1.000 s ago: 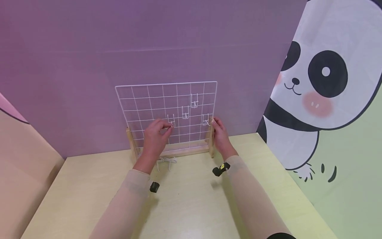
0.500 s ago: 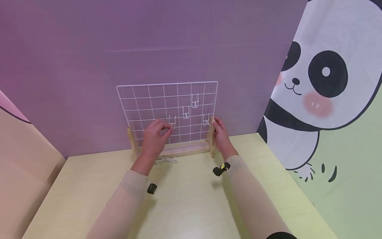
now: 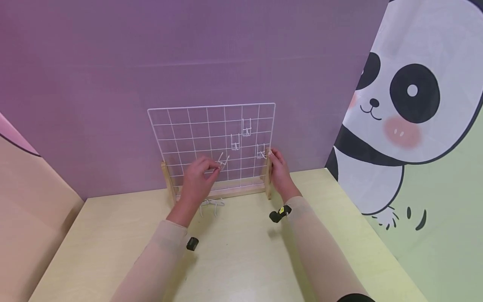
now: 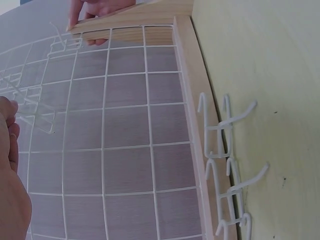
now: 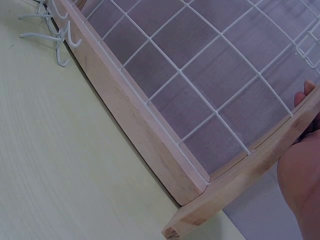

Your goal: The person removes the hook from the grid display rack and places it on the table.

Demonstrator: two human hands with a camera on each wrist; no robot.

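Note:
My left hand [image 3: 197,178] pinches a white wire hook [image 3: 222,162] by its lower end, just in front of the white wire grid [image 3: 188,108]. The hook's two prongs point up and tilt right. Whether it touches the grid I cannot tell. My right hand [image 3: 280,171] grips the right wooden post [image 3: 268,178] of the stand; in the right wrist view its fingers [image 5: 309,87] show behind the post. Three more hooks hang on the grid's right half: an upper hook [image 3: 247,128], a middle hook [image 3: 235,143] and a lower one [image 3: 261,152].
Loose white hooks [image 4: 231,122] lie on the table against the stand's wooden base bar [image 4: 192,65]. The pale wooden tabletop [image 3: 234,239] spreads out in front. Behind the grid rises a purple wall [image 3: 211,50], with a panda picture [image 3: 415,92] to the right.
The hook in my left hand has come down slightly and tipped to the right; before, its prongs stood upright against the grid. My right hand has stayed on the post.

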